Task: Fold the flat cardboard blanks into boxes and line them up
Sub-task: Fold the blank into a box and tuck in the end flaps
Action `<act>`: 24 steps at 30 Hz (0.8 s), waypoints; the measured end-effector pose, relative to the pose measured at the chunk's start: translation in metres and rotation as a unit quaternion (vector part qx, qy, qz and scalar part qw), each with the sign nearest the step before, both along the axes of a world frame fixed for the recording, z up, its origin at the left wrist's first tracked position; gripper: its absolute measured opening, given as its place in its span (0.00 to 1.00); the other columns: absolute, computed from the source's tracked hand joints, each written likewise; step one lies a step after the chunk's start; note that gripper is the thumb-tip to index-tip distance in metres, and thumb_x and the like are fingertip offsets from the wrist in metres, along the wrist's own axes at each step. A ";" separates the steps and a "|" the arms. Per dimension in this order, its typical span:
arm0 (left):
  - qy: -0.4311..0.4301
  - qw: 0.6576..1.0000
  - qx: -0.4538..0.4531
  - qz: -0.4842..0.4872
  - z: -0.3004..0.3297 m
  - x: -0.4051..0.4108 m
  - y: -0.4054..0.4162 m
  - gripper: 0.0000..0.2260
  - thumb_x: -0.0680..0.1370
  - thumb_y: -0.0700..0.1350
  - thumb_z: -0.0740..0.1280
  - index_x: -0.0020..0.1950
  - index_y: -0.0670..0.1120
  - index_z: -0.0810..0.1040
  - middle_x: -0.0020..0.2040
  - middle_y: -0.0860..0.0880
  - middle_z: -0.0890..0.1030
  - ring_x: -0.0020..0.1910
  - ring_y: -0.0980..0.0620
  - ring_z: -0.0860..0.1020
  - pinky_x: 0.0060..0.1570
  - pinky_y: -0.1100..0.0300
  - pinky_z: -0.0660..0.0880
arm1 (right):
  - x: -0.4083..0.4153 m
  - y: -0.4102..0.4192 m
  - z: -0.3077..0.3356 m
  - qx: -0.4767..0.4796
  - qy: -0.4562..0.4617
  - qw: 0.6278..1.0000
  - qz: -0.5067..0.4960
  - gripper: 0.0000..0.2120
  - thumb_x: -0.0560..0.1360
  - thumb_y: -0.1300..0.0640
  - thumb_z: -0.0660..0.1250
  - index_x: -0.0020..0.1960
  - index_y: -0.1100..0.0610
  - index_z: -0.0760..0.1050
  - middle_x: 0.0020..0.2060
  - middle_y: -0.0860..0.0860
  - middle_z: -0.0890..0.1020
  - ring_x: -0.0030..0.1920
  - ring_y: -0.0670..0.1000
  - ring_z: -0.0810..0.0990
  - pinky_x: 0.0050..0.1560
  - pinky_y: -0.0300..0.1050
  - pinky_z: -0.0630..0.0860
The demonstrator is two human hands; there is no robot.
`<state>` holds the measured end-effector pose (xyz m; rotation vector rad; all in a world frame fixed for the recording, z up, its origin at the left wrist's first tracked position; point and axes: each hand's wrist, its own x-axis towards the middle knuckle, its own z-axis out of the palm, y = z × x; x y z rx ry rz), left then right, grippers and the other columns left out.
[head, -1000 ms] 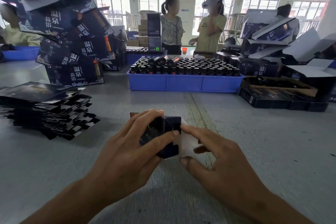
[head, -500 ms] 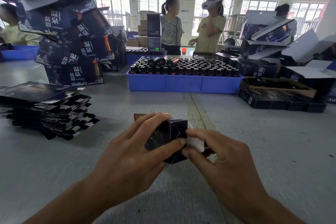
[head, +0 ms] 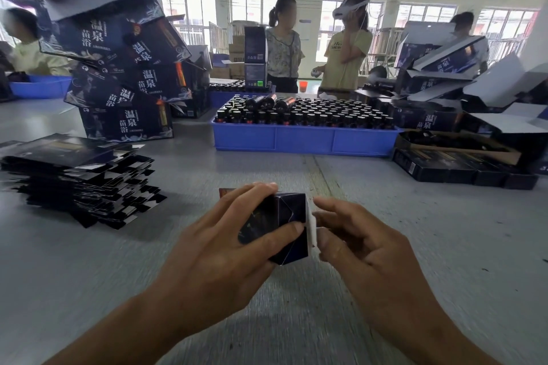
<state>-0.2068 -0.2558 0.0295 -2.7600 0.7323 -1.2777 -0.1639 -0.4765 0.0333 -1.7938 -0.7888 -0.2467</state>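
A small dark blue box [head: 289, 216], partly folded, is held just above the grey table in front of me. My left hand [head: 225, 249] grips it, fingers over the top and thumb across its near face. A white inner flap [head: 311, 227] sticks out on the box's right side, and the fingertips of my right hand [head: 355, 243] press against that flap. A stack of flat dark blanks [head: 77, 175] lies on the table at the left. Folded boxes with white lettering are piled in a leaning tower [head: 118, 68] at the back left.
A blue tray [head: 302, 138] full of dark bottles stands across the table's middle. Open boxes and trays [head: 462, 163] crowd the right side. Several people stand or sit beyond the table. A second blue bin [head: 38, 86] sits far left.
The box has come a little closer to me and turned, so its end face shows more. My right hand's fingers have shifted from under the white flap to pushing it from the side.
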 end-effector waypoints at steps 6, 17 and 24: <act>0.009 0.998 -0.051 -0.029 -0.004 0.000 -0.007 0.23 0.77 0.51 0.66 0.72 0.51 0.69 0.71 0.43 0.72 0.70 0.44 0.72 0.61 0.55 0.76 | -0.001 0.001 0.001 0.030 0.046 0.998 0.004 0.15 0.69 0.42 0.68 0.56 0.36 0.78 0.49 0.35 0.85 0.51 0.38 0.84 0.47 0.28 0.77; 0.051 0.991 -0.122 -0.021 -0.006 -0.004 -0.020 0.36 0.74 0.55 0.66 0.78 0.43 0.60 0.73 0.48 0.68 0.72 0.49 0.69 0.66 0.59 0.71 | -0.001 0.002 0.000 0.014 0.047 0.999 -0.006 0.14 0.68 0.42 0.69 0.53 0.38 0.81 0.47 0.35 0.85 0.49 0.38 0.84 0.47 0.28 0.77; 0.064 0.987 -0.146 -0.024 -0.004 -0.003 -0.025 0.36 0.75 0.62 0.65 0.77 0.45 0.61 0.74 0.51 0.66 0.72 0.53 0.67 0.73 0.69 0.58 | -0.004 0.005 0.004 0.023 0.035 0.999 -0.002 0.15 0.66 0.37 0.69 0.52 0.30 0.79 0.47 0.33 0.84 0.49 0.37 0.83 0.47 0.27 0.77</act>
